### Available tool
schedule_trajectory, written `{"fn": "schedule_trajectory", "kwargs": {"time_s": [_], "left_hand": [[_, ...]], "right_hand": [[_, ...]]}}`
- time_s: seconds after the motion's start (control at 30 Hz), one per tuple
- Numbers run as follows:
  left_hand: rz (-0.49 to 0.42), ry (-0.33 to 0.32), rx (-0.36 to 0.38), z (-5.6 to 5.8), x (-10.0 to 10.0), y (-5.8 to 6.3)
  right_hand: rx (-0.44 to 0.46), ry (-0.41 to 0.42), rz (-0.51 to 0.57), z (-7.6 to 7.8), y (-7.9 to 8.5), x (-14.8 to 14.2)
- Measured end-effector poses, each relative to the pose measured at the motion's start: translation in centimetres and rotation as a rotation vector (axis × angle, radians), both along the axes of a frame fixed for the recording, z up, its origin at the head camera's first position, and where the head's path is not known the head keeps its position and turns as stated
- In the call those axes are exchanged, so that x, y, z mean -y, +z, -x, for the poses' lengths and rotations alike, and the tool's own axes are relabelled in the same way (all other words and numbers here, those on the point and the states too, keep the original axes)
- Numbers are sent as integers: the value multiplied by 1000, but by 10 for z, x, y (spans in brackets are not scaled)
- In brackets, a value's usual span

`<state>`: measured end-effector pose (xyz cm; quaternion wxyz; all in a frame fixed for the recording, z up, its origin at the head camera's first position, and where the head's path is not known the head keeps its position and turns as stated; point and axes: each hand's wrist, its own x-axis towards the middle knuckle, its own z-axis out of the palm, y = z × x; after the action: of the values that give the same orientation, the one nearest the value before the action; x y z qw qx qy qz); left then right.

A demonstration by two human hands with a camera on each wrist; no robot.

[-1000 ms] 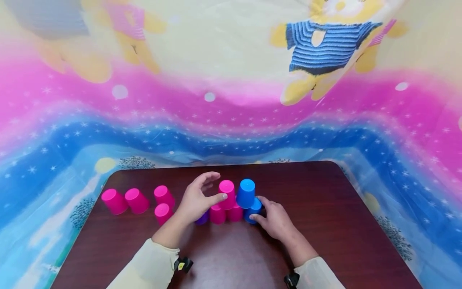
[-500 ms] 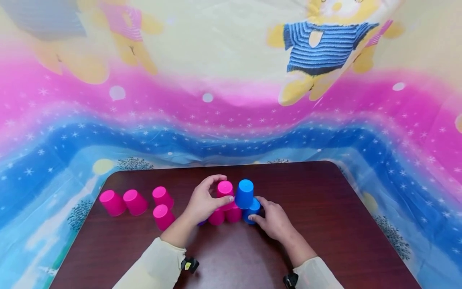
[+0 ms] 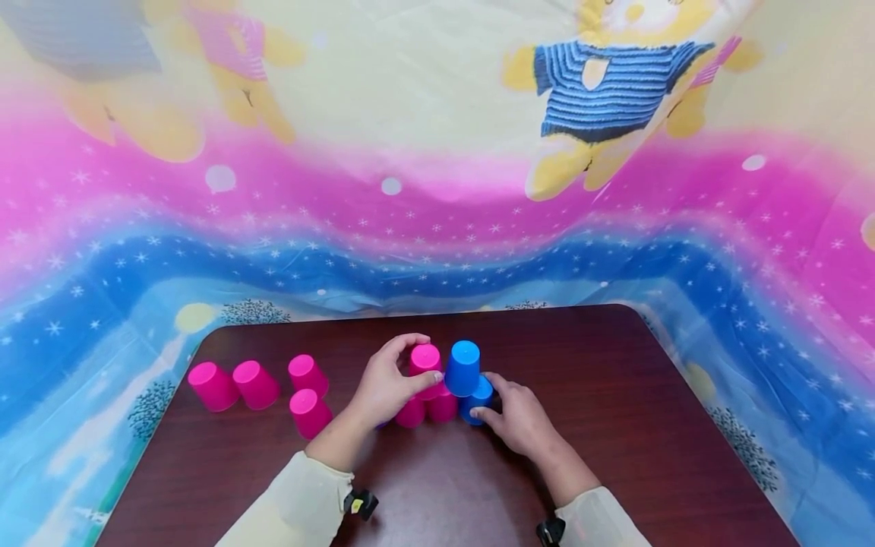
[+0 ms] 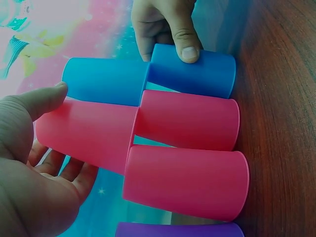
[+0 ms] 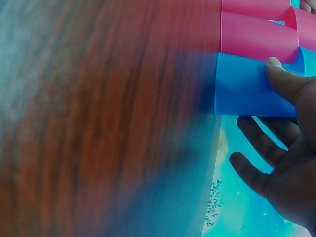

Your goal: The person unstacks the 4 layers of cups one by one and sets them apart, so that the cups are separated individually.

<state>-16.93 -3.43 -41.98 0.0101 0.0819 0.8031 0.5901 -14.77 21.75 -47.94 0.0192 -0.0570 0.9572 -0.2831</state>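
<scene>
Upside-down plastic cups form a two-level stack mid-table. My left hand (image 3: 383, 387) holds the upper pink cup (image 3: 425, 358) between its thumb and fingers. That cup sits across two lower pink cups (image 4: 187, 182). Right beside it stands the upper blue cup (image 3: 464, 367), over the joint between a lower pink cup and the lower blue cup (image 5: 247, 86). My right hand (image 3: 522, 414) grips this lower blue cup from the right, thumb on its near side. At the row's left end is a purple cup (image 4: 180, 230), mostly behind my left hand in the head view.
Several more upside-down pink cups stand to the left, among them an outer cup (image 3: 213, 387) and a nearer cup (image 3: 311, 414) close to my left forearm. The brown wooden table (image 3: 615, 456) ends before a patterned cloth backdrop (image 3: 437, 228).
My left hand has moved slightly right and its fingers have come in around the upper pink cup. The purple cup is now more hidden. My right hand stays at the lower blue cup.
</scene>
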Motion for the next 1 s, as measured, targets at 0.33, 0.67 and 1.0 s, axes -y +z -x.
{"fn": "schedule_trajectory", "kwargs": {"time_s": [0.33,0.67,1.0], "left_hand": [[1,20,-10,-4,10,6],[9,45,-19,-6,40,10],[-19,77,-28,-7,74,12]], "right_hand": [[2,0,-4,-1,0,0],[8,7,-10,-1,1,1],[4,6,-11,-1,1,1]]}}
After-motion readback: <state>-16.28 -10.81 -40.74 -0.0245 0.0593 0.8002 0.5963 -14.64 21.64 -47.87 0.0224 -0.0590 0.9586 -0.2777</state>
